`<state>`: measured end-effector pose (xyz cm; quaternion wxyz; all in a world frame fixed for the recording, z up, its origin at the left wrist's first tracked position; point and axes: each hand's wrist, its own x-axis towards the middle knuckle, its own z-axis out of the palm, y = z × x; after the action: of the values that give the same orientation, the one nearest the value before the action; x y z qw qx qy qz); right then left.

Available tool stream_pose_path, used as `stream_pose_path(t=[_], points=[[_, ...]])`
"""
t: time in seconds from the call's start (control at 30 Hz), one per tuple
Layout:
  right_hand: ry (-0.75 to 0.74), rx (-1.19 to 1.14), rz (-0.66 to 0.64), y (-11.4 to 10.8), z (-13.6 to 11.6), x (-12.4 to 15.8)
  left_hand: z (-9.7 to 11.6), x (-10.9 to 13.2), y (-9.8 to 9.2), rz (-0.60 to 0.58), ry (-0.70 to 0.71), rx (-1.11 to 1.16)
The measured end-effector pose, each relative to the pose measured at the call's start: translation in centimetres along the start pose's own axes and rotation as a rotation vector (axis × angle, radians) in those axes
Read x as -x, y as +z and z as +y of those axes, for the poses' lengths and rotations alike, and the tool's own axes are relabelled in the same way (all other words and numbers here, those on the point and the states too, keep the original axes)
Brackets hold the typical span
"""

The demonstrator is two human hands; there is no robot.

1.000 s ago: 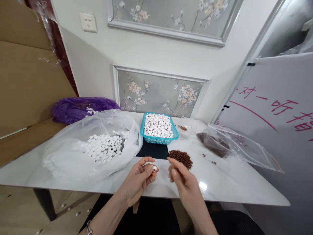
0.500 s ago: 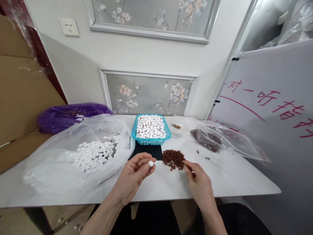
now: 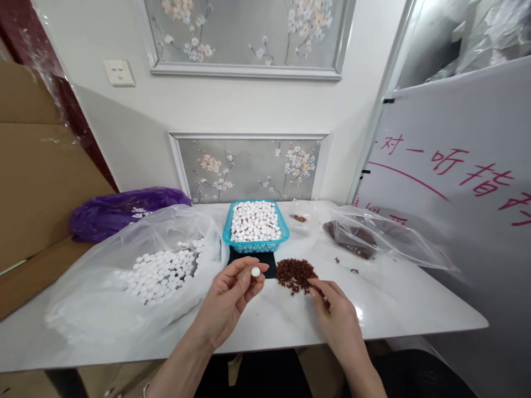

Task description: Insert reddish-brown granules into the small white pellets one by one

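Between thumb and fingers, my left hand holds a small white ball above the table's front half. My right hand is at the right edge of a pile of small reddish-brown, star-shaped pieces, thumb and index finger pinched together. Whatever is between those fingertips is too small to make out. Behind my left hand stands a blue plastic basket, heaped with white balls that have brown bits among them. A dark mat shows partly under the basket's front.
A clear plastic bag of loose white balls spreads over the table's left, a purple bag behind it. On the right lies a clear bag of brown pieces. A whiteboard stands right; a cardboard box left.
The view has tilted up slightly. My right fingertips have shifted a little left, further over the brown pile; my left hand still holds the white ball.
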<state>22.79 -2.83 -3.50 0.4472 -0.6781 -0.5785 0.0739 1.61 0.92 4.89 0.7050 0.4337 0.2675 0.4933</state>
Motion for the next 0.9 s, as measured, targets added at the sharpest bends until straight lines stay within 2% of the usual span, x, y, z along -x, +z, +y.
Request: stream_pose_path(t=[0.33, 0.57, 0.7, 0.8, 0.9], points=[[0.001, 0.015, 0.008, 0.0, -0.3, 0.1, 0.2, 0.3, -0.1, 0.032, -0.028, -0.016], [0.080, -0.168, 0.128, -0.6, 0.6, 0.1, 0.7, -0.7, 0.0, 0.085, 0.015, -0.081], [0.042, -0.200, 0.121, -0.7, 0.3, -0.1, 1.4, -4.2, 0.2, 0.156, 0.143, -0.223], [-0.041, -0.143, 0.017, -0.3, -0.7, -0.2, 1.9, -9.0, 0.0, 0.298, 0.262, -0.461], [-0.106, 0.003, -0.077, 0.6, -1.5, 0.0, 2.1, -13.2, -0.5, 0.362, 0.278, -0.582]])
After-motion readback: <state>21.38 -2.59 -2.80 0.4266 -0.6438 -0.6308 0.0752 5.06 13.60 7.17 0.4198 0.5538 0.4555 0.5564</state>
